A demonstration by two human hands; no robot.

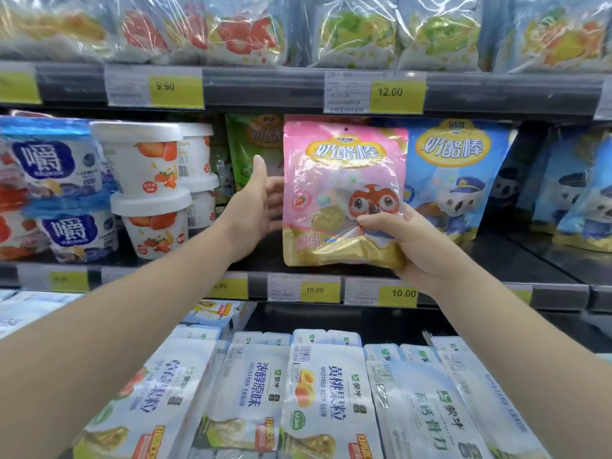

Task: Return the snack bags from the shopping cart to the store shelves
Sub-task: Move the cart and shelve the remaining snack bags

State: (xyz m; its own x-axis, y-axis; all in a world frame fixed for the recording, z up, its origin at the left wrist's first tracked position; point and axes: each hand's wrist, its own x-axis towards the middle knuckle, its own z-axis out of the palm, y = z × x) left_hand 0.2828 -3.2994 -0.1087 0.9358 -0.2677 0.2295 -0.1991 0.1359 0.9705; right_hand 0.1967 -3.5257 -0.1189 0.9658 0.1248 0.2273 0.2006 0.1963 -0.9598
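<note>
One pink snack bag [344,180] upright at front of middle shelf [496,256]; cannot tell whether base rests on it. Your right grip [409,241] pinches bag's lower right corner, thumb on front. Your left grip [258,200] released, fingers straight, touching bag's left edge. One green bag [253,144] just behind at left. One blue bag [458,180] just beside at right; more blue ones beyond, count unclear. Four white tubs [145,160] farther left, stacked in twos.

We find the pink plastic snack bag [344,193] fronting the dark middle shelf [510,256] — green plastic bag [251,147] behind-left, blue plastic bag [457,180] just right, white paper tubs [145,160] stacked farther left, flat white pouches [328,392] below.
</note>
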